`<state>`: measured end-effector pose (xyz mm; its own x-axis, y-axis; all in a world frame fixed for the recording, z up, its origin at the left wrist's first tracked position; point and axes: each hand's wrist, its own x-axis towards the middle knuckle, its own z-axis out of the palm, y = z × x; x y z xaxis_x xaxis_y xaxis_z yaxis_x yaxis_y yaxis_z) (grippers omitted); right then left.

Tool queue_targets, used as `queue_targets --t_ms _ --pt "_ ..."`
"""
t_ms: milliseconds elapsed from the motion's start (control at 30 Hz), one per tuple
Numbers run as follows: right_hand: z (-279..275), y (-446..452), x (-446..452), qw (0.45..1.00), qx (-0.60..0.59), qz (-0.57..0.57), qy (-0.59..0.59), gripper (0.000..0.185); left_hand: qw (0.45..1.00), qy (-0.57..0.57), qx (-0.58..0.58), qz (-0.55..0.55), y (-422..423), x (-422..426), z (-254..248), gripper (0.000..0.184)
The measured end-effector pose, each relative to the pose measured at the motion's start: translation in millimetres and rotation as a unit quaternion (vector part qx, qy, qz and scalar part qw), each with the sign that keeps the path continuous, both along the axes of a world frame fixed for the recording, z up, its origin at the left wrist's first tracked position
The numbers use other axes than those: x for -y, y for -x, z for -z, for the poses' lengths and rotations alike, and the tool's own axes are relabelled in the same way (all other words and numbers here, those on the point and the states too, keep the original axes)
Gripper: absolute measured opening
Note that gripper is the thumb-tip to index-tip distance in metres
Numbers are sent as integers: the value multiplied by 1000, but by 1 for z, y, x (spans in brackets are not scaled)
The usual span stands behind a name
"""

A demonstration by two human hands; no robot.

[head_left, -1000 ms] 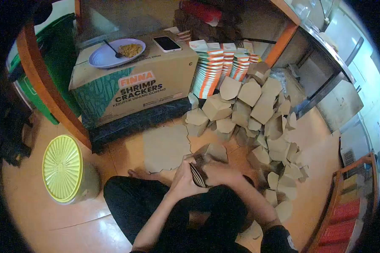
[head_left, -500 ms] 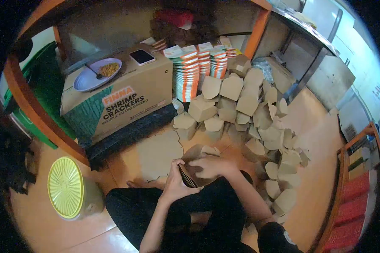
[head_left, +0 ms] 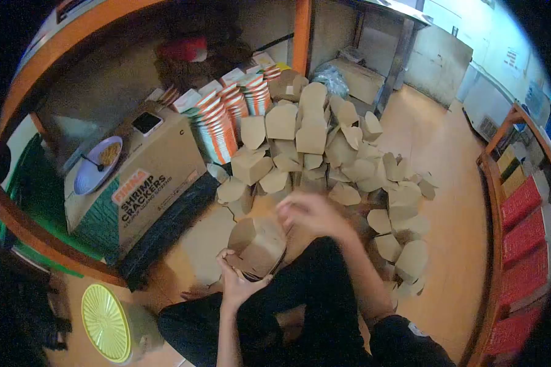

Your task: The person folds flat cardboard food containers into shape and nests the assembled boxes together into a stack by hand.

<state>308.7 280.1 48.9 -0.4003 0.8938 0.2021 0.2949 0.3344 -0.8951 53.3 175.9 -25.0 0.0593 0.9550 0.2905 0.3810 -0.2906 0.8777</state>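
A brown cardboard food box [head_left: 256, 246] with raised flaps sits over my lap, its top toward the camera. My left hand [head_left: 237, 280] grips its near side, thumb and fingers around the lower edge. Just above and right of the box is my right hand [head_left: 303, 214], smeared by motion, so its fingers cannot be made out. A large heap of similar brown boxes [head_left: 312, 131] lies on the floor ahead and to the right.
Stacks of orange-and-white folded cartons [head_left: 211, 125] stand behind the heap. A shrimp crackers box [head_left: 147, 189] at left bears a purple plate [head_left: 92, 176] and a phone [head_left: 147, 122]. A yellow-lidded container [head_left: 106, 322] stands lower left; a rack [head_left: 491, 244] is at right.
The view has swung to the right. The box at my left hand now shows its open inside, and my right hand has moved up and away from it.
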Motion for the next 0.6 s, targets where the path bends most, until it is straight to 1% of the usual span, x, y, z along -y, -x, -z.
queue_targets --t_ms 33,67,100,133,167,200,267,367,400,467,533,600 --pt "4 -24 -2 990 44 130 -23 26 1000 -3 8 8 -2 0 -3 100" --pt "70 -73 -30 963 71 248 -79 27 1000 8 23 9 -1 -1 3 101" --pt "109 -110 -40 929 91 352 -68 27 999 20 39 8 0 0 13 102" --pt "139 -137 -43 907 63 415 -38 27 998 30 55 6 0 -2 18 103" --pt "166 -160 -47 895 5 446 1 28 999 12 49 1 -1 -3 17 105" --pt "190 -176 -54 889 -73 451 38 28 999 -4 43 -5 -3 -2 15 107" --pt "228 -189 -70 879 -194 427 82 28 999 -14 33 -6 -4 2 14 113" --pt "254 -191 -85 874 -274 388 106 23 999 -31 13 0 4 3 13 124" --pt "238 -180 -81 879 -264 387 91 20 999 -50 -1 -4 7 6 10 128" --pt "165 -141 -41 891 -241 380 63 14 995 -95 -36 -21 12 9 -8 134" --pt "70 -95 20 916 -162 353 -96 15 986 -140 -78 -48 15 18 -45 136" --pt "-3 -64 67 935 -63 299 -182 14 967 -148 -202 -43 2 27 -106 130"
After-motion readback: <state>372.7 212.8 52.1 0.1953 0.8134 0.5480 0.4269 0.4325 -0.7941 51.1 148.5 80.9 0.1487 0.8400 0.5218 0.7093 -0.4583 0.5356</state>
